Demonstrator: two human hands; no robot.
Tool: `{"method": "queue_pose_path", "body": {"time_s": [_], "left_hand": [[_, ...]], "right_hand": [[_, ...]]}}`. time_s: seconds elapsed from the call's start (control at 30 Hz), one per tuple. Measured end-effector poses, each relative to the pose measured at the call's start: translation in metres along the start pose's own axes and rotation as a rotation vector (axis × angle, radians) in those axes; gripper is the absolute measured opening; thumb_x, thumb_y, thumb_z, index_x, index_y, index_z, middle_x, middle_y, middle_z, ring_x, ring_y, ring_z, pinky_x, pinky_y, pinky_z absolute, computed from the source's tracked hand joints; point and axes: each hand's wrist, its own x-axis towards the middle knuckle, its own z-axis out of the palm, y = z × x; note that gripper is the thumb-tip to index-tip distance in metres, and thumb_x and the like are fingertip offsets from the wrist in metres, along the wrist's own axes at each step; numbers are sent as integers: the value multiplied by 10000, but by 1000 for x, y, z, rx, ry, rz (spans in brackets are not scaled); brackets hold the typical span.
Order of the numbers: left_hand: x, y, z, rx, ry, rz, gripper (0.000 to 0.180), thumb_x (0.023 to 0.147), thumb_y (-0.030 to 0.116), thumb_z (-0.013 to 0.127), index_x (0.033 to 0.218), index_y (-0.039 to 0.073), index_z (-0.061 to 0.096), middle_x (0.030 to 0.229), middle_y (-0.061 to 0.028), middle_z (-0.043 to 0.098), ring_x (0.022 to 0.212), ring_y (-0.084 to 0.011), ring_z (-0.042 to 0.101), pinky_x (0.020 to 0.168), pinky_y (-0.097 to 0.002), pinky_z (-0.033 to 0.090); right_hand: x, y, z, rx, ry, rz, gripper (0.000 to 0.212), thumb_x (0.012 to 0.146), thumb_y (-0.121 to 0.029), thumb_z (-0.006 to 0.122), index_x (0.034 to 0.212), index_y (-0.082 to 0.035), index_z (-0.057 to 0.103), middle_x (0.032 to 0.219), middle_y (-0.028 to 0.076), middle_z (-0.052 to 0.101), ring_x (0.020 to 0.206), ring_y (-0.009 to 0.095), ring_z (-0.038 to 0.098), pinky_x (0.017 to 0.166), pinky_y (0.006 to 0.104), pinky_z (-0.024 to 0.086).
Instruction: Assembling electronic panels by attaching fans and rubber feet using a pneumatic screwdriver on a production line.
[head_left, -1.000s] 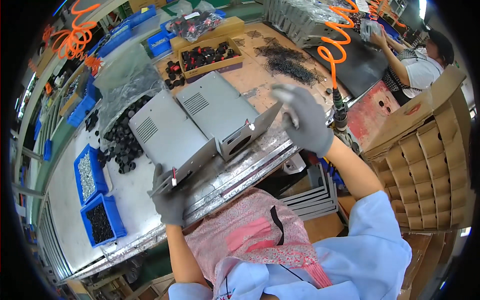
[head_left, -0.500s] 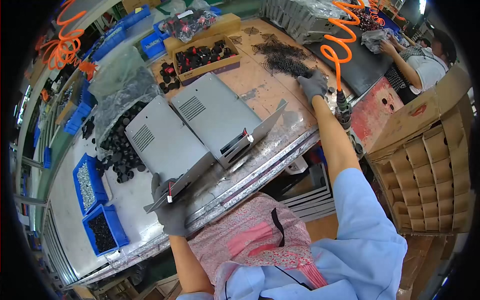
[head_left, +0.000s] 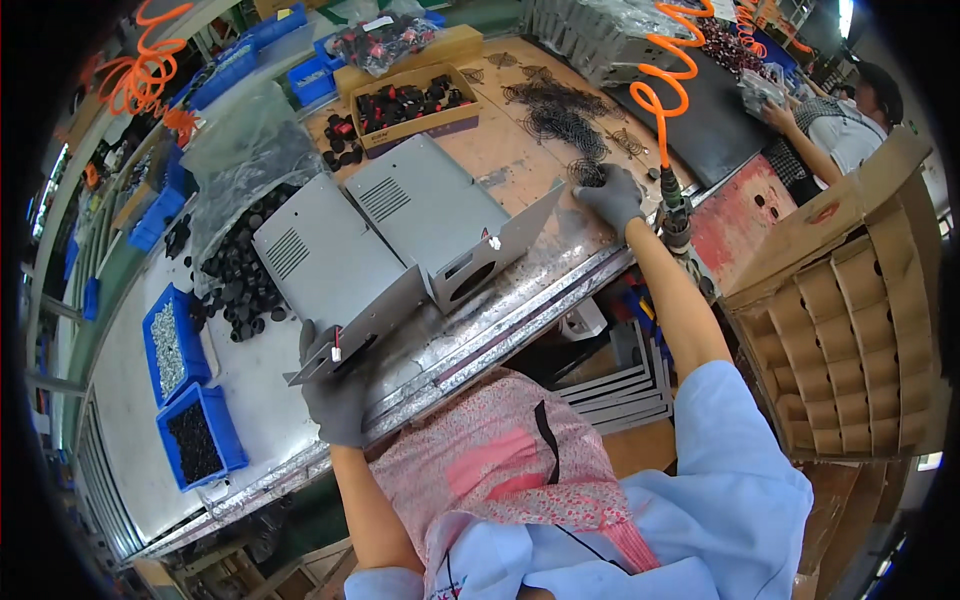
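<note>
Two bent grey sheet-metal housings lie side by side on the bench. On the left housing (head_left: 325, 245), my gloved left hand (head_left: 337, 400) grips the near upright flange, beside a small white connector with a red wire. The right housing (head_left: 420, 190) has louvre slots and a round opening in its near flange. My gloved right hand (head_left: 612, 197) is to the right of it, closed on a round black wire fan guard (head_left: 584, 173). A pile of similar guards (head_left: 555, 115) lies just beyond that hand.
Black caps (head_left: 240, 280) spill from a plastic bag at left, near blue bins of screws (head_left: 215, 440). A carton of red and black parts (head_left: 455, 120) stands behind. An orange coiled hose (head_left: 660, 95) holds a hanging tool (head_left: 676, 215). A divided cardboard box (head_left: 800, 290) and another person (head_left: 840, 135) are at right.
My right hand has drawn back from the guard pile toward me, bringing a fan guard with it. The left hand stays at the left housing's flange.
</note>
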Motion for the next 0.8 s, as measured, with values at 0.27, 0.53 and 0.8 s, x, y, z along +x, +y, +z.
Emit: {"method": "queue_pose_path", "body": {"time_s": [0.27,0.53,0.8], "left_hand": [[-46,47,-4,279,424,137,539,752,67,737,1242,11,520,1221,-121,540,1063,-223,550,912,-331,456],[-76,82,48,17,-49,58,156,780,20,720,931,31,684,819,-60,638,714,-130,578,639,-261,471],[-71,91,65,13,-231,67,158,780,72,735,933,51,700,781,-55,641,661,-130,581,615,-268,472]], "right_hand": [[-85,3,-23,182,73,-241,756,562,-306,812,1220,-82,516,1151,144,535,1103,320,527,945,410,442],[-133,-14,-41,76,163,-683,762,529,-226,820,1205,-98,492,1069,144,530,1016,348,522,862,433,457],[-105,1,-28,-10,135,-392,746,547,-274,834,1195,-101,506,1103,177,513,1076,359,501,874,447,453]]}}
